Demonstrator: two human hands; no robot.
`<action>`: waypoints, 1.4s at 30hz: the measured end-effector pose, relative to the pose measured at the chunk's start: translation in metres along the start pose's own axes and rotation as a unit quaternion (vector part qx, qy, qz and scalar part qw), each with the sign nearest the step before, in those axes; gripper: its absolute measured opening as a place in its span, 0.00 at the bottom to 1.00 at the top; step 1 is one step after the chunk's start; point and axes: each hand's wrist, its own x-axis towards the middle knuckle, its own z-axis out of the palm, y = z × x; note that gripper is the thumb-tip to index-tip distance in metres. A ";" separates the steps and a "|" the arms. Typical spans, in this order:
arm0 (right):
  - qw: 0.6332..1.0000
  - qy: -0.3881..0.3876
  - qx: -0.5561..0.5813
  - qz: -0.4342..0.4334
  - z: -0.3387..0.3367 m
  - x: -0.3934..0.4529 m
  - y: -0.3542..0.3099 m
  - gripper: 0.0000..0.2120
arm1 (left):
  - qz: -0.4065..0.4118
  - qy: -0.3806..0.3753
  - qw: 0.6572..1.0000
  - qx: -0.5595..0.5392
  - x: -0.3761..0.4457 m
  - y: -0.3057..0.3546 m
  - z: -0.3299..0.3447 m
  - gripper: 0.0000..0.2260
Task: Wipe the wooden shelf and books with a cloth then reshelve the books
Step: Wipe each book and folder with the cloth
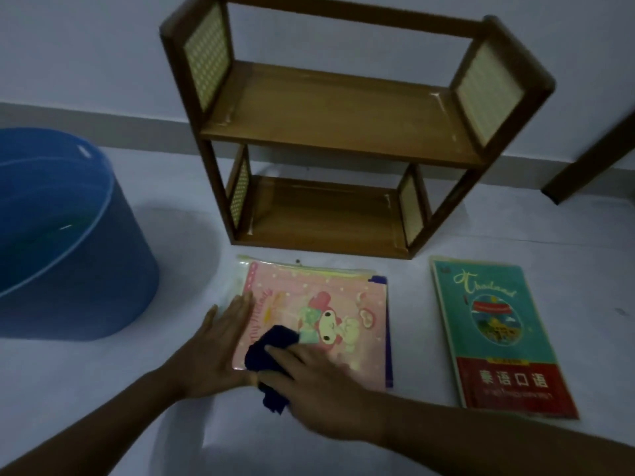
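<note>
Our left hand (220,341) lies flat, fingers straight, on the pink book (330,304) to stop it sliding, while our right hand (319,389) presses the dark cloth (271,359) against its cover. The wooden shelf (343,111) stands bare beyond; the teal book (498,324) waits alongside.

You see the blue tub (68,242) cut off by the left edge, most of the dark cloth (268,355) hidden under your right hand (319,386), the books beneath the pink book (309,317) showing only as edges, and the shelf (343,125) top blurred.
</note>
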 end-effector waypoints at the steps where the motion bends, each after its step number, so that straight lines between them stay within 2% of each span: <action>1: 1.000 0.003 0.000 -0.017 -0.007 0.009 0.007 0.21 | -0.005 0.008 1.000 0.000 0.000 -0.001 0.003 0.50; 2: 1.000 0.026 -0.014 0.003 -0.014 0.021 0.024 0.20 | -0.009 0.016 1.000 -0.002 0.000 -0.002 0.004 0.47; 4: 0.987 0.082 -0.027 0.138 -0.030 0.040 0.065 0.22 | -0.018 0.028 0.999 -0.020 0.000 -0.003 0.004 0.43; 6: 0.955 0.097 -0.029 0.277 -0.037 0.052 0.086 0.24 | -0.023 0.026 0.999 -0.042 -0.001 -0.003 0.005 0.43; 7: 0.948 0.098 -0.037 0.300 -0.033 0.057 0.077 0.24 | -0.019 0.028 0.998 -0.049 -0.001 -0.002 0.005 0.44; 8: 0.960 0.097 -0.049 0.258 -0.024 0.062 0.061 0.24 | -0.015 0.030 0.998 -0.054 -0.002 -0.002 0.007 0.45; 10: 0.994 0.046 -0.038 0.092 -0.005 0.064 0.016 0.23 | -0.015 0.053 0.996 -0.064 -0.003 -0.003 0.008 0.46; 12: 1.000 0.001 -0.029 -0.007 -0.010 0.065 0.012 0.23 | -0.022 0.074 0.994 -0.078 -0.004 -0.003 0.009 0.48; 13: 0.999 0.014 -0.048 -0.006 -0.019 0.071 0.028 0.22 | -0.028 0.070 0.993 -0.088 -0.003 -0.002 0.007 0.48; 14: 0.997 0.030 -0.064 0.035 -0.027 0.075 0.046 0.21 | -0.039 0.059 0.993 -0.094 -0.003 -0.001 0.004 0.49; 16: 0.980 0.075 -0.057 0.174 -0.041 0.076 0.079 0.23 | -0.052 0.050 0.993 -0.093 -0.001 0.001 0.000 0.52; 18: 0.965 0.101 -0.049 0.238 -0.040 0.069 0.077 0.23 | -0.056 0.054 0.993 -0.092 -0.001 0.006 -0.003 0.53; 19: 0.971 0.102 -0.056 0.208 -0.034 0.064 0.062 0.22 | -0.057 0.057 0.992 -0.093 -0.002 0.008 -0.004 0.53; 20: 0.985 0.088 -0.056 0.140 -0.023 0.058 0.042 0.21 | -0.059 0.061 0.993 -0.086 -0.004 0.008 -0.005 0.53; 22: 1.000 0.020 -0.022 0.008 -0.011 0.036 0.009 0.20 | -0.044 0.082 0.994 -0.054 -0.003 0.005 -0.001 0.56; 24: 0.999 0.013 -0.038 -0.018 -0.017 0.025 0.025 0.19 | -0.037 0.075 0.996 -0.040 -0.003 0.004 -0.001 0.56; 25: 0.997 0.037 -0.056 0.024 -0.019 0.019 0.045 0.19 | -0.037 0.062 0.996 -0.044 -0.003 0.004 0.000 0.56; 26: 0.991 0.067 -0.064 0.101 -0.026 0.011 0.068 0.19 | -0.039 0.053 0.997 -0.047 -0.003 0.005 -0.001 0.56; 28: 0.958 0.137 -0.083 0.238 -0.034 -0.015 0.108 0.20 | -0.042 0.058 0.997 -0.036 -0.004 0.007 -0.003 0.55; 29: 0.948 0.159 -0.091 0.262 -0.032 -0.025 0.109 0.21 | -0.041 0.064 0.997 -0.026 -0.005 0.007 -0.002 0.55; 31: 0.957 0.141 -0.114 0.227 -0.013 -0.042 0.082 0.21 | -0.043 0.062 0.997 -0.016 -0.005 0.010 -0.004 0.54; 33: 0.984 0.076 -0.116 0.113 0.004 -0.060 0.047 0.21 | -0.049 0.059 0.997 -0.004 -0.003 0.012 -0.003 0.53; 35: 0.991 0.038 -0.104 0.073 -0.005 -0.071 0.050 0.23 | -0.048 0.051 0.998 0.007 -0.002 0.010 -0.004 0.54; 37: 0.978 0.098 -0.111 0.151 -0.017 -0.085 0.082 0.24 | -0.060 0.039 0.997 0.024 -0.002 0.007 -0.006 0.55; 39: 0.938 0.148 -0.094 0.300 -0.030 -0.106 0.111 0.28 | -0.023 0.052 0.993 0.102 -0.003 0.011 -0.009 0.55; 40: 0.918 0.151 -0.091 0.357 -0.030 -0.117 0.119 0.31 | 0.008 0.043 0.990 0.132 -0.002 0.019 -0.011 0.55; 42: 0.904 0.112 -0.110 0.399 -0.020 -0.133 0.121 0.36 | 0.080 -0.004 0.986 0.149 0.006 0.044 -0.008 0.53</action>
